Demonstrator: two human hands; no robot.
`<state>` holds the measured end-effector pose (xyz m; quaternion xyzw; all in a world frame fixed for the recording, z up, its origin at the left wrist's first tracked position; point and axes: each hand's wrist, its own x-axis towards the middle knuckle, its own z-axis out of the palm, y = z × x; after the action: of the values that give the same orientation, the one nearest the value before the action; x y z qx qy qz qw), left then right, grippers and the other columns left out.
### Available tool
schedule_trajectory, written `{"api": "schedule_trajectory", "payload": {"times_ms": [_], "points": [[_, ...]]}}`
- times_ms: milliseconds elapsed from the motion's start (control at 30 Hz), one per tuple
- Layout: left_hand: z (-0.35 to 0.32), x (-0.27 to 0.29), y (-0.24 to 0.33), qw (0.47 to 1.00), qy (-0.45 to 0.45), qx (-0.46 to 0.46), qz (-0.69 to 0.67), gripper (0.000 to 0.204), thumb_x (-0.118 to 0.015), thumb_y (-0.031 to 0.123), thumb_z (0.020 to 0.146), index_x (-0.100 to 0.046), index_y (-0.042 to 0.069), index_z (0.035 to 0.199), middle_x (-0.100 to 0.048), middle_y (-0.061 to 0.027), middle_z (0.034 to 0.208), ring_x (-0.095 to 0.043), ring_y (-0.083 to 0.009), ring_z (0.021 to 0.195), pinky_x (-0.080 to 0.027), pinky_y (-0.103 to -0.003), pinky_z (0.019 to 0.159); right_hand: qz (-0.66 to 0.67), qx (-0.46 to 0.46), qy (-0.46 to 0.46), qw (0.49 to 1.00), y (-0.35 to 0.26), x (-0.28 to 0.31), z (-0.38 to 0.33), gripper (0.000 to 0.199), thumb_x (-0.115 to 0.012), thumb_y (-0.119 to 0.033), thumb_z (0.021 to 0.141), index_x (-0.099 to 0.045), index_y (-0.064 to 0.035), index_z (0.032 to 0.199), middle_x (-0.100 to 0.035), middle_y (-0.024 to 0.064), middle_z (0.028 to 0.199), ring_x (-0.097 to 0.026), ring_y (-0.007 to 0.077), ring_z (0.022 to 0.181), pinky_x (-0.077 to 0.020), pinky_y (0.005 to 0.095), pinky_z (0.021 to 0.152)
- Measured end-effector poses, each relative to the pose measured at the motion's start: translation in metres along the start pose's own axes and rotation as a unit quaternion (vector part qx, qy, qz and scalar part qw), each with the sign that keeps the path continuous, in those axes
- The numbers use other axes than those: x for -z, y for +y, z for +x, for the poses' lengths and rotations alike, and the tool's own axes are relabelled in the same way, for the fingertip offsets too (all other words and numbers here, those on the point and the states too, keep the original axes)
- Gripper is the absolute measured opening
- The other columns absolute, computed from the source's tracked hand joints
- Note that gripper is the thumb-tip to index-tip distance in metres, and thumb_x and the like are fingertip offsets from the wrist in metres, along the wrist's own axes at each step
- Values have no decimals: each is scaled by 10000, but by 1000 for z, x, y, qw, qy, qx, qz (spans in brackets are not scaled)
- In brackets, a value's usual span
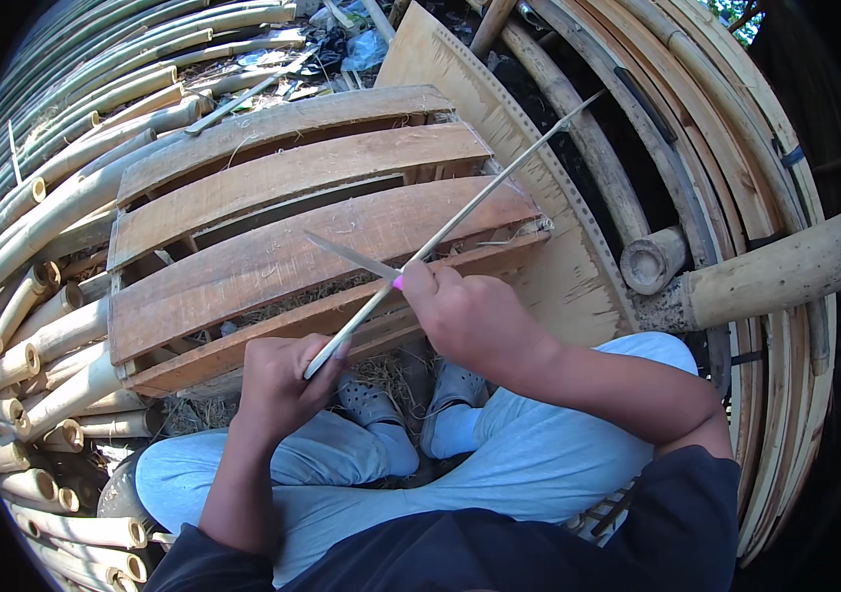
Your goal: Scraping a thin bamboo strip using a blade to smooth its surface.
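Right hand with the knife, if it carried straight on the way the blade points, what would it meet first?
The right hand points its thin metal knife blade up and to the left, across the long thin bamboo strip. Beyond the tip lie the brown wooden pallet slats, probably first, though depth is unclear.

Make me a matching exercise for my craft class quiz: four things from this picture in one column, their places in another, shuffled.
Things:
1. knife
2. strip
3. crate
4. poles

Places:
A. stacked at the person's left
B. in the left hand, slanting up to the right
C. in the right hand, blade pointing left
D. in front of the feet

Pairs: 1-C, 2-B, 3-D, 4-A
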<state>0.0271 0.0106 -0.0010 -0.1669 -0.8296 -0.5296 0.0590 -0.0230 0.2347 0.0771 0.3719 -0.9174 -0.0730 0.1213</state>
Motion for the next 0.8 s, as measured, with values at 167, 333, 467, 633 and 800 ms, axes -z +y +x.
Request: {"api": "schedule_trajectory", "payload": {"times_ms": [167,333,467,633,800], "points": [[-2,6,4,999,-19,-11,38,259,-668,144,931,-626,58,691,-548,-91,542,-557,-275,464,-430,-360,476,-22,-80,37,996,58,-16,3,183,-500,-182,1022,-513,-35,912,-623,133,597,-689,250,527,-544,351,431],[-1,4,1,999,-27,20,-7,265,-667,148,934,-618,49,694,-539,-100,538,-550,-282,462,-424,-366,478,9,-66,-34,997,9,-7,0,153,-490,-151,1013,-509,-14,948,-628,134,607,-690,276,553,-560,372,461],[-2,5,3,1000,-30,2,5,406,-551,181,1021,-599,36,645,-587,-62,526,-569,-176,432,-426,-315,448,-24,-63,4,998,39,-18,-3,101,-493,-102,984,-514,-7,959,-626,141,604,-696,286,571,-561,377,473],[1,7,7,998,-34,44,-28,361,-584,174,1001,-608,39,667,-585,-64,529,-581,-203,453,-440,-327,471,20,-58,28,998,21,-17,-2,92,-512,-115,976,-514,-28,946,-605,99,581,-686,250,542,-545,358,446],[2,9,9,995,-44,77,-45,326,-616,182,986,-605,47,689,-584,-73,547,-602,-244,485,-456,-348,500,-58,-80,25,995,71,-25,-4,140,-493,-154,1001,-504,-23,951,-624,136,626,-692,288,567,-555,380,465]]}}
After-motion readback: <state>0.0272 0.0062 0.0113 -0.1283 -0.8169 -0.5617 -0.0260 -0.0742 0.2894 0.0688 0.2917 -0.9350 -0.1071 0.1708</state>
